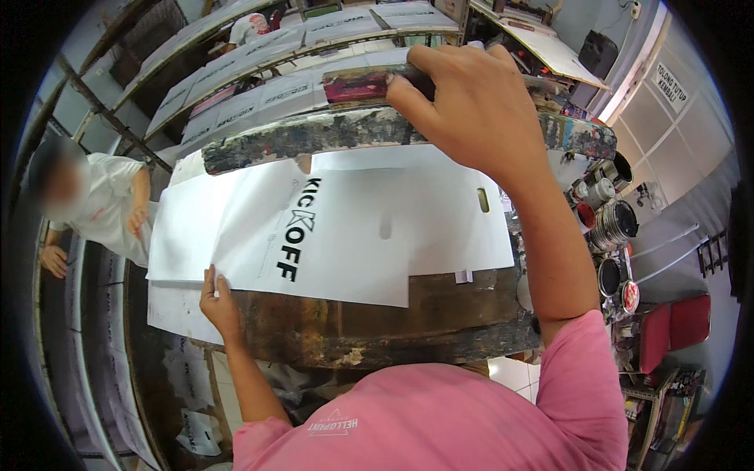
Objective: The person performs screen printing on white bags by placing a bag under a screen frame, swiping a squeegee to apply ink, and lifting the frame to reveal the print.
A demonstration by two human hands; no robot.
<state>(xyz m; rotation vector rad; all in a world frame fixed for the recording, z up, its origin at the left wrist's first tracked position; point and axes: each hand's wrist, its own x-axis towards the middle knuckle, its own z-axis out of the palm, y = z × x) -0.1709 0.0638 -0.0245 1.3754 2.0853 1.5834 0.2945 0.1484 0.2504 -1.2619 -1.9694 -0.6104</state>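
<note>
My left hand [222, 308] is closed, with thumb and fingers pinching the lower edge of a white bag [353, 235] printed with large black lettering. This bag lies slightly askew and creased, with other white sheets [184, 228] under its left part. Beneath its right side lies another flat white bag [463, 231] with an oval handle hole. At the far side of the table my right hand [475, 110] is wrapped over an ink-stained wooden bar [357, 85]. Just nearer is a thick, paint-crusted frame edge [298, 135], raised above the bags. My right fingertips are partly hidden.
The worn brown table [369, 314] has a stained front edge. Racks behind hold several printed white bags [228, 114]. A person in a white shirt [110, 196] stands at left; another bends at the back. Paint cans [616, 220] and a red chair [675, 330] are at right.
</note>
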